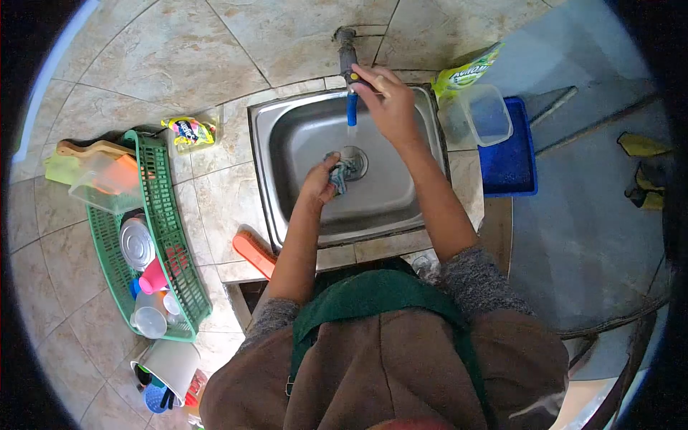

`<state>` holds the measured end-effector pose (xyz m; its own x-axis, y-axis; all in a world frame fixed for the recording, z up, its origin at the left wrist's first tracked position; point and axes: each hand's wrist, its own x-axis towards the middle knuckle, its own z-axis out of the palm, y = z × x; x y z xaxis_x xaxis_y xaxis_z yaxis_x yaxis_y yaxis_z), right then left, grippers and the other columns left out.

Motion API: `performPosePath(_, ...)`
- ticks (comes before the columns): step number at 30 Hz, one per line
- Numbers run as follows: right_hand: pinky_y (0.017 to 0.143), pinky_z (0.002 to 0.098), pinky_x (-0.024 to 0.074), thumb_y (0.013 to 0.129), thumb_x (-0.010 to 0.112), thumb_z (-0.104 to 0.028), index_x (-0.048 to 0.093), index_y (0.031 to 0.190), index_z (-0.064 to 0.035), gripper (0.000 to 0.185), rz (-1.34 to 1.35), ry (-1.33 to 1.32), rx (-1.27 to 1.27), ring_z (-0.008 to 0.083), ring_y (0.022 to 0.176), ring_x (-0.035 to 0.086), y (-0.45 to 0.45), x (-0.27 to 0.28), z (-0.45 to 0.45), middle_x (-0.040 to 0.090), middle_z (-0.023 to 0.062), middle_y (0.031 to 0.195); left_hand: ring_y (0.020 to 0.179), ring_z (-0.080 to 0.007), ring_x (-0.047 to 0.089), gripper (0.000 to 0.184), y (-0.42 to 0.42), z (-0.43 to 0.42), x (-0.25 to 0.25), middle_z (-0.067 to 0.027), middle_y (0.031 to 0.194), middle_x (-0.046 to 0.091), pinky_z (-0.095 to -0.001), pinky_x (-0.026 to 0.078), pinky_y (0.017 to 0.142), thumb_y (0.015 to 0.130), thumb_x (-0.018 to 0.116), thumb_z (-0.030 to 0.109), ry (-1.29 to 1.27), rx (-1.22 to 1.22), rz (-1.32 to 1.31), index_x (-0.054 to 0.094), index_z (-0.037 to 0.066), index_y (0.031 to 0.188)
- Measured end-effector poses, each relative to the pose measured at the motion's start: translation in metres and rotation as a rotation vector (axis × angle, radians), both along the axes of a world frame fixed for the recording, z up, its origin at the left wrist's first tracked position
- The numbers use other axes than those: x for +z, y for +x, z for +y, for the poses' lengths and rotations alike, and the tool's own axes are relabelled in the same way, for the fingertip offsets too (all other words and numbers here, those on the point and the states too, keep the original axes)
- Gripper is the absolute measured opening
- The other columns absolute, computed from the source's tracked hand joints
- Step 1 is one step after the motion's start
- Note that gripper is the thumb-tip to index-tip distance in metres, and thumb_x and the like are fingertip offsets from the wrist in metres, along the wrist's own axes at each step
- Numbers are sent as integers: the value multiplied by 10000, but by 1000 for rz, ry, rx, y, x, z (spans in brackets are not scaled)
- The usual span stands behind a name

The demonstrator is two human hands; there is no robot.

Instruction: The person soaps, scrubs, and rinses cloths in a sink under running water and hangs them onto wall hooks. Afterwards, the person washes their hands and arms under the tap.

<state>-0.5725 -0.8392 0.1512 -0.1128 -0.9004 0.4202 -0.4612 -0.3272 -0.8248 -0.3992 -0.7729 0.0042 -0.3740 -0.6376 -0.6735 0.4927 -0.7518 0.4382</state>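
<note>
My left hand [322, 180] is closed around a crumpled patterned cloth [342, 175] low over the drain of the steel sink [287, 143]. Above it hangs the blue spout [351, 109] of the wall faucet [347, 57], and water seems to run from it toward the cloth. My right hand [388, 102] is up at the faucet, its thumb and fingers pinched around the small handle beside the yellow dot.
Left of the sink stand a green basket [161, 236] of dishes, a yellow packet [192, 131] and a white bin [168, 365]. An orange brush [253, 254] lies by the sink's front left corner. To the right are a clear container [489, 115], a green pouch [466, 74] and a blue tray [510, 168].
</note>
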Motion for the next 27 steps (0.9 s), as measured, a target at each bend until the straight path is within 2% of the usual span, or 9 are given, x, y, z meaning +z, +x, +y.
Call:
performPosePath(4,979,359,383,913,542,-318,559,1220,-19,429,-575,381,-152,221,1149,515,-5,-110,25,582,143,1186,762,-203,594,368,-10,-8,-8,-111,891,626,-329,487,639,899,588,335,-2,48,-180,587,-19,1000)
performPosePath(6,1008,414,325,902,511,-401,538,1214,7,514,-980,905,-186,277,1223,432,20,-180,60,547,174,1211,747,-216,575,403,-18,-11,-14,-115,886,620,-345,475,645,902,576,367,-22,68,-390,584,-25,995)
performPosePath(11,881,485,382,872,514,-297,584,1024,-1,340,-9,524,-260,422,1085,472,88,-170,95,543,229,1118,755,-239,558,435,-20,-29,-90,-106,882,602,-386,461,656,900,548,417,193,186,-340,576,-11,977)
performPosePath(13,855,494,399,870,524,-267,593,992,-13,290,49,794,-181,425,1007,509,53,-186,72,571,226,1022,762,-231,558,406,-22,-7,-105,-104,920,607,-384,462,654,907,522,402,-306,-156,-745,574,10,996)
performPosePath(16,791,500,438,879,519,-197,603,940,-25,200,269,796,-17,403,847,584,16,-223,45,613,203,844,763,-208,568,349,-37,8,-34,-76,944,602,-352,458,650,892,506,358,125,98,-353,580,47,1032)
performPosePath(18,724,440,481,884,513,-137,601,943,-28,152,96,384,-234,337,770,625,-3,-231,28,629,198,852,752,-196,569,335,-26,12,-37,-60,926,601,-333,457,643,883,505,346,154,208,-210,579,57,1034)
performPosePath(20,659,342,496,876,508,-83,603,995,-29,161,-361,278,-253,260,697,626,1,-123,14,625,177,885,806,-218,602,349,-14,10,-25,-85,965,612,-358,492,681,866,548,307,210,171,-182,567,43,1093)
performPosePath(22,608,285,486,861,549,-76,600,1058,-29,209,-334,-12,-141,204,657,611,13,-44,7,615,149,854,822,-221,618,382,-6,11,-22,-98,992,618,-362,508,696,850,581,294,148,74,-239,561,30,1124)
performPosePath(27,603,302,502,840,587,-64,592,1095,-15,260,83,3,-55,226,644,622,9,2,9,631,142,839,758,-178,620,441,-11,17,20,-102,946,638,-328,496,664,810,637,296,-205,-140,-651,565,-10,1120)
